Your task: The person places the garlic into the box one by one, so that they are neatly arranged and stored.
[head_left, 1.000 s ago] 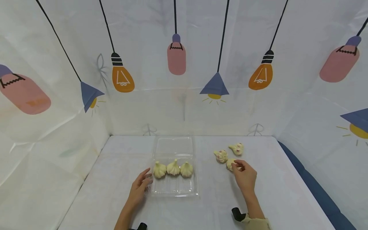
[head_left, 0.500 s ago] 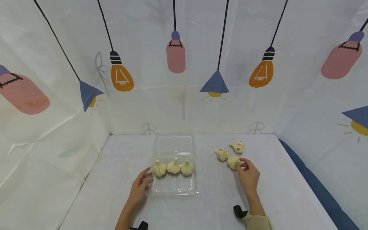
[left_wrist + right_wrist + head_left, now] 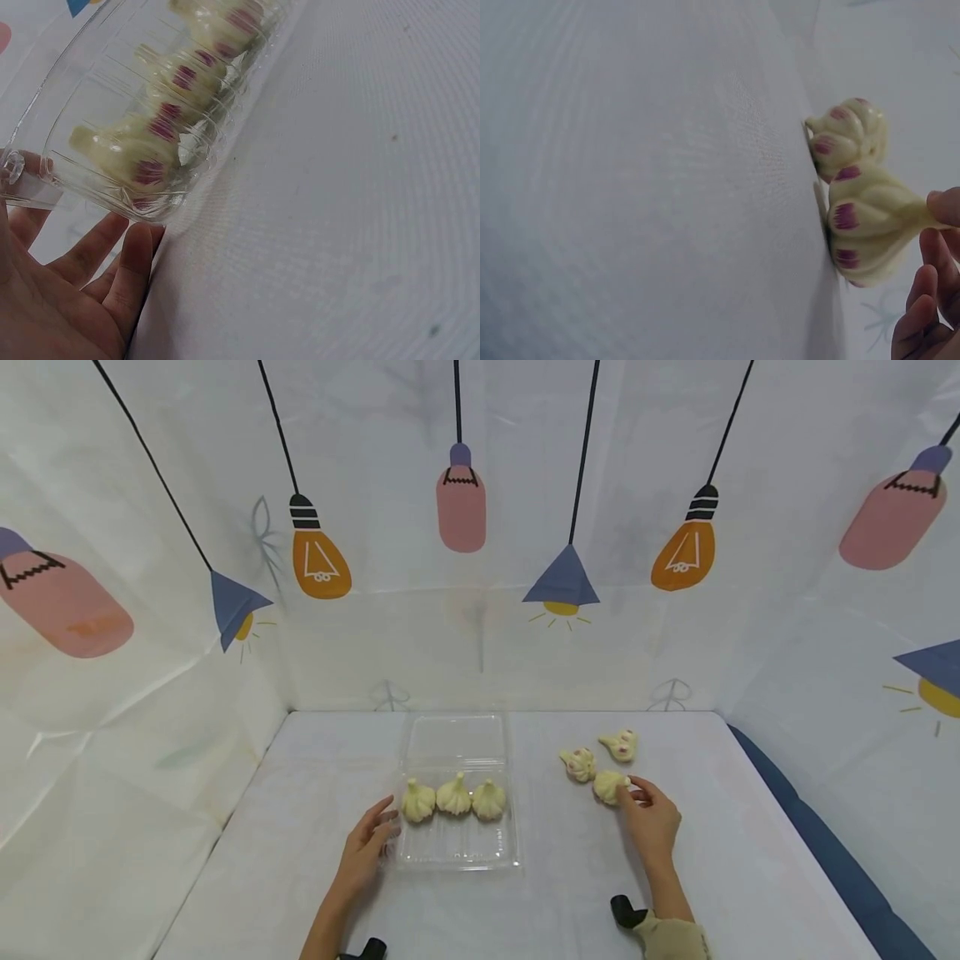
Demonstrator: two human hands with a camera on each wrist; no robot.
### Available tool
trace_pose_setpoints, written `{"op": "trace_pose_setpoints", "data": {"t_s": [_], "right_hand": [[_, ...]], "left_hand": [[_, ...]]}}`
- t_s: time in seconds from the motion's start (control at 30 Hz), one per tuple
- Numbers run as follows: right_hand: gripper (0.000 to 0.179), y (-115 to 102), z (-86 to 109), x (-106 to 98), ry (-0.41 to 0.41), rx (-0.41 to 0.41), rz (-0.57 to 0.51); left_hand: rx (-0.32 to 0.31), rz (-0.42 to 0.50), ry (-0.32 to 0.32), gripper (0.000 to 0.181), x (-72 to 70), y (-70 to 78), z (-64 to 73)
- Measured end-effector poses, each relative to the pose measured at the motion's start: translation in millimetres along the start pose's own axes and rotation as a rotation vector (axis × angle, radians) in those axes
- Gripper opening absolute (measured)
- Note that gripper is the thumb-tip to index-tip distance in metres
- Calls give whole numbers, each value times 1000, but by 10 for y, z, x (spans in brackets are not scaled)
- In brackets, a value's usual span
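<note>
My right hand (image 3: 652, 827) pinches the stem of a pale garlic bulb (image 3: 866, 225) between thumb and fingers, at the right of the table. Purple marks show on that bulb. Just beyond it lies a second garlic bulb (image 3: 579, 765), and a third garlic bulb (image 3: 620, 747) sits farther back. My left hand (image 3: 363, 849), fingers relaxed, is at the left side of an open clear plastic box (image 3: 453, 853). In the left wrist view its fingertips (image 3: 135, 244) are right at the box's lower corner. Three garlic bulbs (image 3: 453, 795) stand in a row inside the box, stems up.
The box's clear lid (image 3: 453, 735) lies folded back toward the rear of the white table (image 3: 330, 752). White curtains (image 3: 397, 643) printed with lamps enclose the back and sides. A blue cloth (image 3: 810, 835) shows past the right edge.
My right hand has shifted slightly right, with its fingers now at the nearest bulb's stem, which points toward the hand. The left hand and the box stay in place.
</note>
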State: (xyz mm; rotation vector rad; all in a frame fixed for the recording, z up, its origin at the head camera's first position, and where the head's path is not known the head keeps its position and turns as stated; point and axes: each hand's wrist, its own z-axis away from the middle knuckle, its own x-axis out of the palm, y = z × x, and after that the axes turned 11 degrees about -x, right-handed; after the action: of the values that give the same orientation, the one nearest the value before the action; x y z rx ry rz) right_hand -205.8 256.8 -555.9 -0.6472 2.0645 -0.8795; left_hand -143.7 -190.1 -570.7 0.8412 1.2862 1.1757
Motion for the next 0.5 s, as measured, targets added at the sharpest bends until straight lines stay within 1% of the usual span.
{"op": "trace_pose_setpoints", "data": {"t_s": [0.3,0.5], "right_hand": [[23,-11,-14,24,9,-13,-16],[22,-77,-8,14,-5,-19,-52]], "left_hand": [[13,-4,0,44,1,5,6],[24,-2,0,43,0,3,8]]}}
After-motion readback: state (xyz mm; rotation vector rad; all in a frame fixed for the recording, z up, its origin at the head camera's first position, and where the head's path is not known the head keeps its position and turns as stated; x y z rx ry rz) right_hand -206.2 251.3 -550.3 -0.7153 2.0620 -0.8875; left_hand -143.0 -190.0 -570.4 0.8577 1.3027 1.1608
